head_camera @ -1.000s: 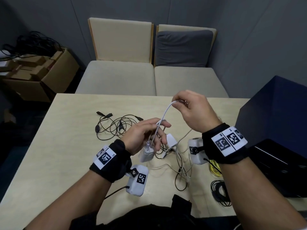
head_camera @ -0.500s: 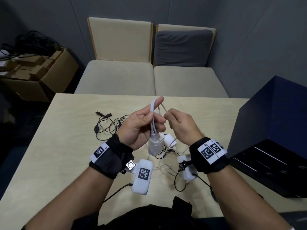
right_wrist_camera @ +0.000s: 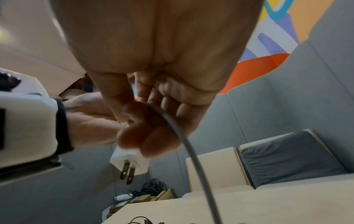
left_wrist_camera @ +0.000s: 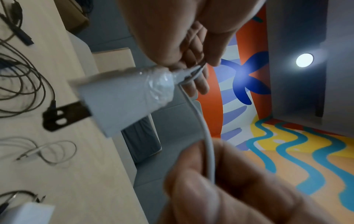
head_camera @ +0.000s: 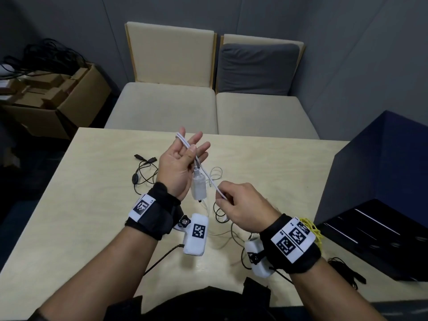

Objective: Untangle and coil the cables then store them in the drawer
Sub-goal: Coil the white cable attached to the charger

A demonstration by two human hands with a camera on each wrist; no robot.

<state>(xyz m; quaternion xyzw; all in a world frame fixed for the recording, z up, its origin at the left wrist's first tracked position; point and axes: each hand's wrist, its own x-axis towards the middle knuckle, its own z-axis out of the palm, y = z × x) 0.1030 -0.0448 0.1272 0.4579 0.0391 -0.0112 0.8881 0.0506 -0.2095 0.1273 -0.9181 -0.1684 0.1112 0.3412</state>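
Note:
My left hand (head_camera: 185,156) is raised palm-up over the table, fingers spread. Its thumb pinches a folded loop of the white charger cable (head_camera: 209,179) against the fingers. The white plug adapter (head_camera: 199,187) dangles below that palm, prongs down; it also shows in the left wrist view (left_wrist_camera: 122,97) and the right wrist view (right_wrist_camera: 130,160). My right hand (head_camera: 228,198) is lower and nearer me and pinches the same cable (right_wrist_camera: 184,139), which runs taut between the hands. The dark blue drawer unit (head_camera: 382,177) stands at the right with its black drawer (head_camera: 370,232) pulled out.
A black earphone cable (head_camera: 143,172) lies on the wooden table (head_camera: 81,216) to the left. Thin white cables (head_camera: 228,237) lie tangled under my hands. A yellow cable (head_camera: 312,228) and a black cable (head_camera: 345,272) lie beside the drawer. Two chairs stand beyond the table.
My left hand has turned palm-up and spread its fingers, keeping the loop under the thumb. My right hand has dropped towards me, drawing the cable straight.

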